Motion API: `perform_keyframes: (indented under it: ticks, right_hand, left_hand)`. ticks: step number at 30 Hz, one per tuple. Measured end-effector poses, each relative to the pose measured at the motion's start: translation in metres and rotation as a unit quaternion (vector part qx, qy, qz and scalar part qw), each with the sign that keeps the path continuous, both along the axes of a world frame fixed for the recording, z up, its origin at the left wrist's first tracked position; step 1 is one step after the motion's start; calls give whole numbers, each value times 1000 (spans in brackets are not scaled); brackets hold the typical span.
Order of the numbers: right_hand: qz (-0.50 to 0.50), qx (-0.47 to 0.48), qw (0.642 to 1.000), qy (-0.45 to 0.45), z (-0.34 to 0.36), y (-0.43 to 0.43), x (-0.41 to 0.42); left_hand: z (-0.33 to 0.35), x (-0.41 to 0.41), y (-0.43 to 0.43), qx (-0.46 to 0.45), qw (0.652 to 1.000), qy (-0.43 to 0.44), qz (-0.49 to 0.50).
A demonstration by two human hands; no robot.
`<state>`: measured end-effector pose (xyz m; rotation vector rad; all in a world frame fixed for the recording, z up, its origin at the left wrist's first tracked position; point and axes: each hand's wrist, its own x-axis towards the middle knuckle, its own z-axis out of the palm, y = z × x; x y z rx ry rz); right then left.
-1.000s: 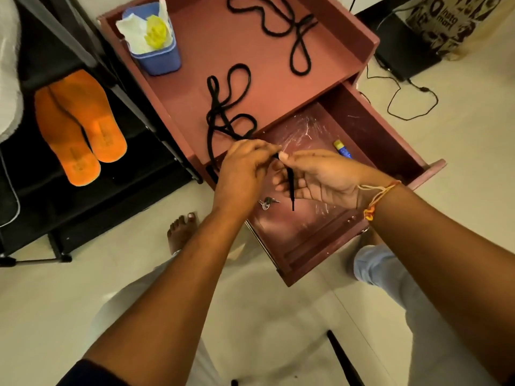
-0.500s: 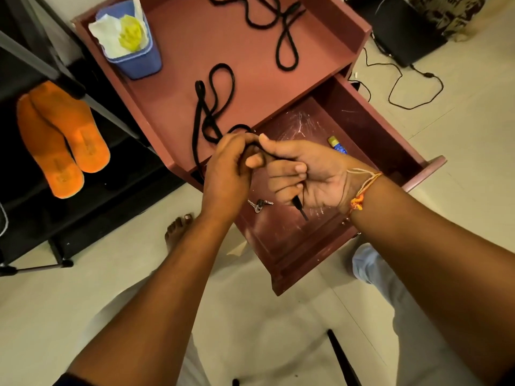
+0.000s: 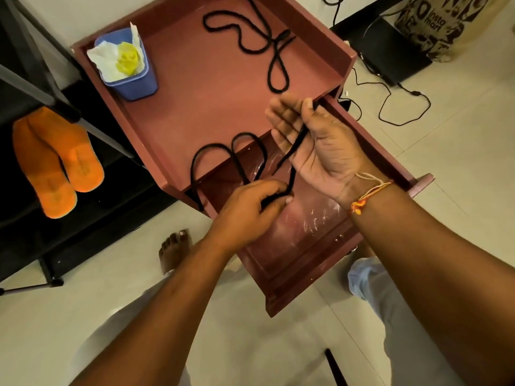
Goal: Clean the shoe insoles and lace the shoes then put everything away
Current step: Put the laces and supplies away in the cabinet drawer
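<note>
Since half a second ago the hands have drawn apart: the right hand (image 3: pixel 315 143) has risen, palm up with fingers nearly straight, a black shoelace (image 3: pixel 295 146) lying across it under the thumb, while the left hand (image 3: pixel 250 210) pinches the same lace lower, over the open drawer (image 3: pixel 301 246). The lace loops back onto the worktop (image 3: pixel 209 93). A second lace (image 3: pixel 262 43) lies farther back; two orange insoles (image 3: pixel 55 162) rest on the black shelf at left.
</note>
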<state>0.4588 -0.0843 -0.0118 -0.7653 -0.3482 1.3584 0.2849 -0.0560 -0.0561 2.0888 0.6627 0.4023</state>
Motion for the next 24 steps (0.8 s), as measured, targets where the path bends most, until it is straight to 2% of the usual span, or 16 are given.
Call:
perform_keyframes:
  ticks: [1,3,5,7,8,9,14,18,22,24]
  right_hand:
    - [-5,-24,996,-90,-3,0,0]
    - [5,-66,960,-271,-8,-1,0]
    - [60,-91,920,-376,-11,-2,1]
    - [137,-111,856,-485,-10,-3,0]
    - [174,-120,826,-522,-9,-5,-1]
    - [211,-130,812,-528,-8,-6,-3]
    - [320,-187,865,-339,2,-12,-12]
    - [381,-135,914,-37,7,-12,-10]
    - [334,-20,919,210,6,-10,-4]
    - [274,18,924,268,8,-9,-3]
  left_hand:
    - [3,1,-1,-9,1000,-7,-6]
    - [8,1,2,-24,1000,-16,7]
    - [12,0,8,-44,997,-31,46]
    - [16,-2,14,-54,993,-49,88]
    - [17,-3,16,-53,992,-57,103]
    - [18,-3,19,-52,990,-64,114]
    - [15,-5,28,-53,982,-101,148]
    - [11,-3,25,-114,973,-130,152]
    - [3,1,15,-133,982,-70,114]
    - [2,3,8,-142,986,-27,83]
